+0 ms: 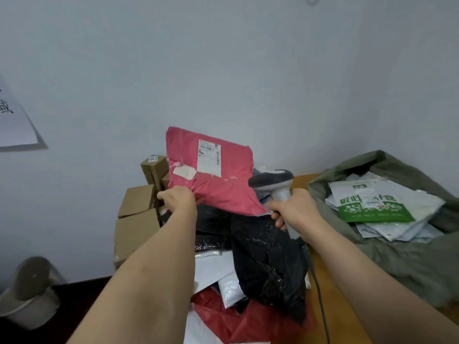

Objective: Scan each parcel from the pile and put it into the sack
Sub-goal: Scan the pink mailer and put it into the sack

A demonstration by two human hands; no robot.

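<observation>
My left hand (179,199) grips the lower left corner of a pink parcel bag (218,184), held upright above the pile with its white label (209,157) facing me. My right hand (293,207) is closed around the handle of a grey handheld scanner (272,181), whose head sits just right of the pink parcel's lower edge. Below lies the pile: a black bag (268,264), white bags (213,266) and a red bag (238,319). At the right, the olive-green sack (407,259) stands open with several white and green mailers (375,204) inside.
Brown cardboard boxes (136,219) are stacked against the wall left of the pile. The scanner's cable (320,301) runs down across the wooden table (330,294). A roll of tape on a stand (29,289) sits at lower left. A paper sheet (12,120) hangs on the wall.
</observation>
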